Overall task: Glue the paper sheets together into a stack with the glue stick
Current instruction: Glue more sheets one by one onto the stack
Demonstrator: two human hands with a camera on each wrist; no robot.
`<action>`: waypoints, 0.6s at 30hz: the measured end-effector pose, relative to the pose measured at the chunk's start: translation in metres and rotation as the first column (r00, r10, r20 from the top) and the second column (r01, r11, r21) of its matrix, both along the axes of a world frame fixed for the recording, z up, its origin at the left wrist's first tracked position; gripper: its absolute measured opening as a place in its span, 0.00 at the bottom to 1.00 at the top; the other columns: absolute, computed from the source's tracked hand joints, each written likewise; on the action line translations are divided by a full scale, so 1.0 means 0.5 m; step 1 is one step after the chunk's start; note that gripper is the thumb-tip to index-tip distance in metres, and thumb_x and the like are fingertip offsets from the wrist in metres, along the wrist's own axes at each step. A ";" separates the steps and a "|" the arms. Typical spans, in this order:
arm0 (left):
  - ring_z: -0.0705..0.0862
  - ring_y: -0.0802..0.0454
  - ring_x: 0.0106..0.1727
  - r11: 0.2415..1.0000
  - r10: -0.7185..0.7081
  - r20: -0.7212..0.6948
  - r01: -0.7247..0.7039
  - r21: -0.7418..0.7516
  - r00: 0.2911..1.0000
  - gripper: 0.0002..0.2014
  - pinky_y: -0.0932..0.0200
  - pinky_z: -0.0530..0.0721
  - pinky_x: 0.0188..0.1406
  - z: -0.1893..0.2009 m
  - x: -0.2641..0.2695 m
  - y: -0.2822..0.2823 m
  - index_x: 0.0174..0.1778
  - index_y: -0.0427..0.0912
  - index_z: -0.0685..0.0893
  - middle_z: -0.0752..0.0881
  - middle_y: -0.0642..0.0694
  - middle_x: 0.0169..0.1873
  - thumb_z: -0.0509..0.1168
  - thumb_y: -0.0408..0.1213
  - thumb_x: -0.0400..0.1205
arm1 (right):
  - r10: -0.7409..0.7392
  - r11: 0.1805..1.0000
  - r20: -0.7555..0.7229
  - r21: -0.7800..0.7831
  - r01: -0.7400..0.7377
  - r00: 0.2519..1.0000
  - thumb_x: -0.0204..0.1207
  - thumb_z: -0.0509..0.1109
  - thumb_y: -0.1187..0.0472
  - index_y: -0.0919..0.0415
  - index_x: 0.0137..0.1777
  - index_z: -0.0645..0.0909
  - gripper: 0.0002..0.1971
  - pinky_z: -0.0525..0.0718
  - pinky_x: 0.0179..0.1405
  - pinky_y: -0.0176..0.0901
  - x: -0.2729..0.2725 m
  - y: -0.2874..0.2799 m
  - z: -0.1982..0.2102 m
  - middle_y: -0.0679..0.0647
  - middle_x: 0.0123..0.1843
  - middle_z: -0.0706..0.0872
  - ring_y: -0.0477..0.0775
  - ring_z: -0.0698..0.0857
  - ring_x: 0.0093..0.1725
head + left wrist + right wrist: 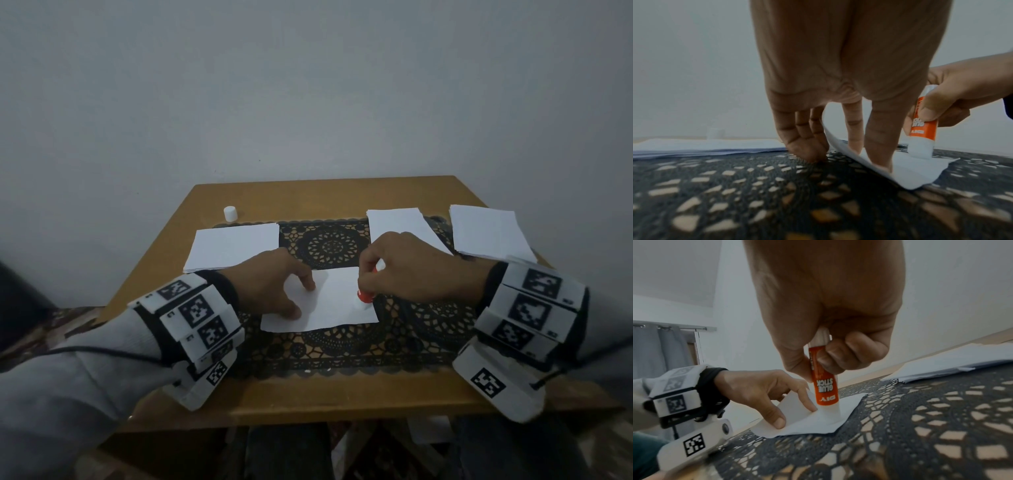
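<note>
Closest to the person, the wooden table (342,394) shows its bare front edge, and on it lies a black lace mat (342,346) with the wood showing through its holes. On the mat, a single white paper sheet (329,308) sits right in the middle of the action. The left hand (270,284) is down on its left part, thumb and forefinger straight, their tips pressing the sheet, the other fingers (807,146) reaching down to the mat just beside the sheet's edge. That edge curls up a little between the fingers. Over on the sheet's right end, the right hand (411,270) has its fingers and thumb wrapped round the orange glue stick (824,386), held nearly upright, label reading "GLUE STICK" upside down in the right wrist view. Its white tip is touching the paper near the right corner. Both wrists wear white bands (195,318) with black square markers.

Further back, a pile of white sheets (236,250) lies on the left, another pile (400,226) behind the right hand, and a third pile (486,233) at the far right. A small white cap (230,213) stands upright on the bare wood beyond the left pile. A plain grey wall (308,85) closes it off.
</note>
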State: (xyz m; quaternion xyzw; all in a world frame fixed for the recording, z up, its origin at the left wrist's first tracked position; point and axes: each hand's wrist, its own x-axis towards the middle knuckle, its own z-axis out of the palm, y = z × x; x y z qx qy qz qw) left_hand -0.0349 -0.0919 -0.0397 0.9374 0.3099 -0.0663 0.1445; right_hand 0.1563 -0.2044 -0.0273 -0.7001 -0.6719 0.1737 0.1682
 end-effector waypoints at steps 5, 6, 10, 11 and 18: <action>0.72 0.48 0.61 0.998 -0.010 -0.043 0.012 0.058 0.999 0.24 0.55 0.75 0.62 0.005 0.005 -0.009 0.64 0.58 0.81 0.71 0.49 0.58 0.76 0.47 0.72 | 0.036 0.993 -0.011 -0.116 -0.037 0.999 0.76 0.70 0.54 0.54 0.39 0.88 0.09 0.87 0.43 0.53 0.012 -0.018 0.018 0.47 0.34 0.88 0.50 0.86 0.34; 0.70 0.48 0.62 0.997 -0.016 -0.049 0.020 0.079 0.999 0.23 0.52 0.74 0.63 0.006 0.005 -0.010 0.64 0.59 0.82 0.70 0.49 0.59 0.76 0.48 0.72 | 0.031 0.985 -0.050 -0.168 -0.039 0.998 0.77 0.70 0.55 0.55 0.41 0.88 0.08 0.86 0.37 0.51 0.021 -0.023 0.028 0.49 0.30 0.87 0.50 0.84 0.30; 0.64 0.47 0.65 0.987 -0.040 -0.092 0.054 0.154 0.995 0.22 0.47 0.71 0.64 0.011 0.006 -0.017 0.63 0.61 0.81 0.68 0.49 0.64 0.75 0.51 0.72 | 0.118 0.941 -0.126 -0.301 -0.151 0.985 0.81 0.68 0.61 0.55 0.56 0.87 0.08 0.84 0.36 0.40 0.071 -0.030 0.073 0.54 0.37 0.90 0.49 0.87 0.35; 0.63 0.47 0.66 0.985 -0.047 -0.103 0.063 0.161 0.994 0.22 0.47 0.71 0.64 0.012 0.007 -0.018 0.63 0.60 0.81 0.68 0.49 0.65 0.74 0.51 0.73 | 0.142 0.939 -0.099 -0.301 -0.166 0.985 0.82 0.68 0.61 0.55 0.58 0.86 0.09 0.84 0.40 0.40 0.082 -0.027 0.081 0.53 0.40 0.90 0.48 0.87 0.38; 0.72 0.49 0.63 0.984 -0.109 -0.123 0.125 0.126 0.986 0.22 0.56 0.75 0.62 0.014 0.016 -0.018 0.66 0.53 0.82 0.74 0.49 0.59 0.74 0.46 0.75 | -0.088 0.996 -0.273 -0.045 0.078 0.958 0.85 0.63 0.59 0.62 0.57 0.79 0.08 0.86 0.53 0.51 0.087 0.038 0.075 0.52 0.45 0.92 0.50 0.90 0.47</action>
